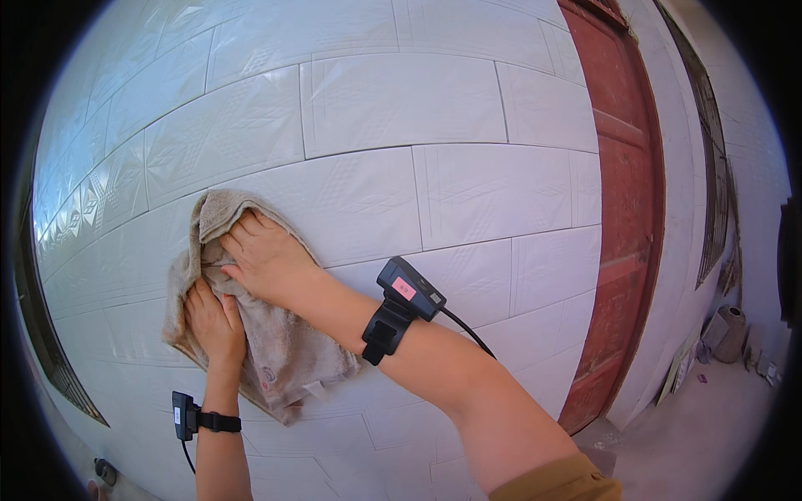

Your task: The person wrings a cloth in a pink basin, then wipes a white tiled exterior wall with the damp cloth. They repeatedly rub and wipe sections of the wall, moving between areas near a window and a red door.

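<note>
A grey-beige towel (292, 351) lies bunched against a white tiled wall (359, 200), its lower part hanging down in folds. My right hand (269, 260) presses the towel's upper part to the wall, its fingertips tucked under a folded edge. Just below and to the left, my left hand (215, 327) holds the towel too, with its fingers against the cloth and its thumb pointing up. The ends of some fingers are hidden in the folds. Each wrist wears a black strap with a small black device and a cable.
To the right of the tiles stands a red door (622, 184) in a red frame. Beyond it are a barred window (706, 142) and a grey cylindrical container (725, 334) on the floor. A dark window grille (54, 359) runs along the left edge.
</note>
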`<state>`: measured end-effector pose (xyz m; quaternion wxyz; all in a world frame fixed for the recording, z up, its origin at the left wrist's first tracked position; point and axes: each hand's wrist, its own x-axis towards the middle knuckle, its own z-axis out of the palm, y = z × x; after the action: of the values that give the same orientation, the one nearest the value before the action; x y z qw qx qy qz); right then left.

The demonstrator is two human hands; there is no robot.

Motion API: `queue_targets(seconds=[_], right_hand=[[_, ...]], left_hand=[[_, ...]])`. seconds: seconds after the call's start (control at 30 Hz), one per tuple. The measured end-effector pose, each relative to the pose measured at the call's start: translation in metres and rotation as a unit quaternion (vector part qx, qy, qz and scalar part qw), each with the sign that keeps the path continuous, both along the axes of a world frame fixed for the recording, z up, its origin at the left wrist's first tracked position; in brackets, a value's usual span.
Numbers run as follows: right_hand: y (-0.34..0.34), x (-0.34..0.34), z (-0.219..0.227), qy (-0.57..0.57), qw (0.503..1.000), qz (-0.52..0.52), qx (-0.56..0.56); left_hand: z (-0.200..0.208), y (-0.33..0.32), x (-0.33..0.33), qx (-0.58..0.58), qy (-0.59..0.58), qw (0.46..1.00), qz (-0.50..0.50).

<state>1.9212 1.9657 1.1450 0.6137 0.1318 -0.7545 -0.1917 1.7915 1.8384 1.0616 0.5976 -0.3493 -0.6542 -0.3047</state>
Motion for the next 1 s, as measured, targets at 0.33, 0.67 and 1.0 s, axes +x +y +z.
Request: queue_targets(seconds=[0.33, 0.67, 1.0], right_hand=[[0.02, -0.006, -0.05, 0.138, 0.977, -0.159, -0.023], [0.012, 0.023, -0.087, 0.27, 0.879, -0.355, -0.169], [0.049, 0.027, -0.09, 0.281, 0.861, -0.354, -0.231]], left_hand=[[-0.048, 0.012, -0.026, -0.095, 0.019, 0.987, -0.124], [-0.061, 0.034, 0.009, -0.162, 0.126, 0.927, -0.315], [-0.04, 0.044, -0.004, -0.107, 0.221, 0.924, -0.295]])
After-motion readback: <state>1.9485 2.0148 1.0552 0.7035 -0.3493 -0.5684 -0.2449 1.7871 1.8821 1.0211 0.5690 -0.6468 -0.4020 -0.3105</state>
